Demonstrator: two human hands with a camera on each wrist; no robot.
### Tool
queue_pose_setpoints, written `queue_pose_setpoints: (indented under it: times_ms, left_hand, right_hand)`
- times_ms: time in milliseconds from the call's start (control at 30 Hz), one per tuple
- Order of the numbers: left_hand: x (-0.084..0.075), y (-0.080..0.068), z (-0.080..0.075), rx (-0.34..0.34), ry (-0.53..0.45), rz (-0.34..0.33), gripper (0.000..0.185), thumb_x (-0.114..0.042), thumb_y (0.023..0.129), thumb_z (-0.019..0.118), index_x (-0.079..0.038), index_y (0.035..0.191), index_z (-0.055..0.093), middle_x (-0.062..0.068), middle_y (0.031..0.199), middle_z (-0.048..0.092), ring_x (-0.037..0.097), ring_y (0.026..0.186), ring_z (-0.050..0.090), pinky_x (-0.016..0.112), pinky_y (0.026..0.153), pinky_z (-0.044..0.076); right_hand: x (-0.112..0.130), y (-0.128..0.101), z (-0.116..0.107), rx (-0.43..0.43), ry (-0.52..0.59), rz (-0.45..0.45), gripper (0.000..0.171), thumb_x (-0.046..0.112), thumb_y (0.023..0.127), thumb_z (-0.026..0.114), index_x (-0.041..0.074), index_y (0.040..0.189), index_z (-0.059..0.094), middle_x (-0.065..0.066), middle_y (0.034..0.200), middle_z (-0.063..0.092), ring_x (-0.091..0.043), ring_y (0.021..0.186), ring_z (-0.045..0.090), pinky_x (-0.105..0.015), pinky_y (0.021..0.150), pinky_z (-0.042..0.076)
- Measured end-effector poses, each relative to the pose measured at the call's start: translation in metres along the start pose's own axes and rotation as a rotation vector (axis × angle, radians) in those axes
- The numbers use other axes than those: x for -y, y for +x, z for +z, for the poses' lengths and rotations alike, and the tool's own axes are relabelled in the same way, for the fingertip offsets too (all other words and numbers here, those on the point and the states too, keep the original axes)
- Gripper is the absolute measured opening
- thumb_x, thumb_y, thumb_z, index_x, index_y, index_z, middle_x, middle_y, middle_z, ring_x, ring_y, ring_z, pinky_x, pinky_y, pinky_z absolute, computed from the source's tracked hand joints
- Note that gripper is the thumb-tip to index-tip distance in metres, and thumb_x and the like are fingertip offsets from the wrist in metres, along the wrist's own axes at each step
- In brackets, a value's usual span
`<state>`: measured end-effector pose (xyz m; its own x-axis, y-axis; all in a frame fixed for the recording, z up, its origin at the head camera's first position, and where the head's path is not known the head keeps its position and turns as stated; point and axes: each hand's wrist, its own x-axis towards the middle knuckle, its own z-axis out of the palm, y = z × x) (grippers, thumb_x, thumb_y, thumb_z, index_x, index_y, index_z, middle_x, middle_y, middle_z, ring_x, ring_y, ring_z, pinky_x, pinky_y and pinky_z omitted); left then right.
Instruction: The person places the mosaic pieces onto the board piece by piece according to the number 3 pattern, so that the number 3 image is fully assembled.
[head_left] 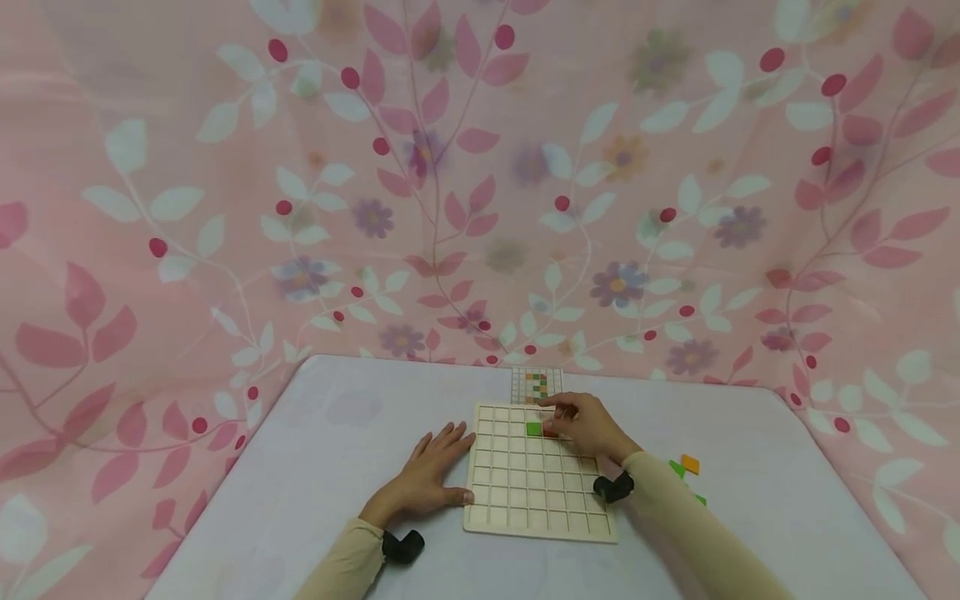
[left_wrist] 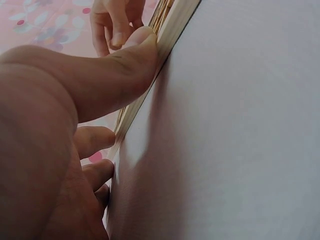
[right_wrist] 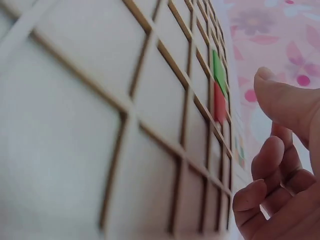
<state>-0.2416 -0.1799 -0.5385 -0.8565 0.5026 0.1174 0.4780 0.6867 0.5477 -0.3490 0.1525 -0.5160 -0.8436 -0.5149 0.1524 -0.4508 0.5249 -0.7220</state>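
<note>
Presently I see my left hand (head_left: 429, 473) flat on the desk (head_left: 315, 467), fingers relaxed, bracing the wooden grid board (head_left: 525, 492); right hand (head_left: 588, 425), fingers curled, hovers over the green tile (head_left: 533, 428) and red tile (right_wrist: 219, 102), centre frame; whether it holds anything I cannot tell.

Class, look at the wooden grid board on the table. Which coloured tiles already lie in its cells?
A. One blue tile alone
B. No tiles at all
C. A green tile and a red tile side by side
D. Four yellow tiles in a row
C: a green tile and a red tile sit in neighbouring cells of the grid board, near the right hand.
</note>
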Motion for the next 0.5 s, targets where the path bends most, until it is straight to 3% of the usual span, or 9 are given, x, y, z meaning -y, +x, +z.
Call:
queue_pose_setpoints:
  times_ms: [267,500]
  left_hand:
    - [-0.003,0.0,-0.002,0.003,0.001,-0.004,0.092,-0.049,0.082,0.074,-0.009,0.154,0.034,0.016,0.163,0.022,0.038,0.151,0.013,0.064,0.117,0.008]
    - [-0.002,0.0,-0.001,0.007,0.019,-0.004,0.092,-0.049,0.083,0.074,-0.009,0.155,0.032,0.016,0.163,0.021,0.038,0.151,0.013,0.064,0.117,0.007]
  right_hand:
    - [-0.002,-0.022,-0.039,0.053,-0.08,0.099,0.028,0.025,0.089,0.075,0.016,0.115,0.072,0.002,0.087,0.062,-0.017,0.076,0.056,-0.027,0.067,0.049]
    - [-0.022,-0.051,-0.068,0.106,-0.148,0.1,0.028,0.02,0.088,0.076,0.009,0.114,0.072,0.001,0.088,0.064,-0.016,0.077,0.057,-0.024,0.067,0.051]
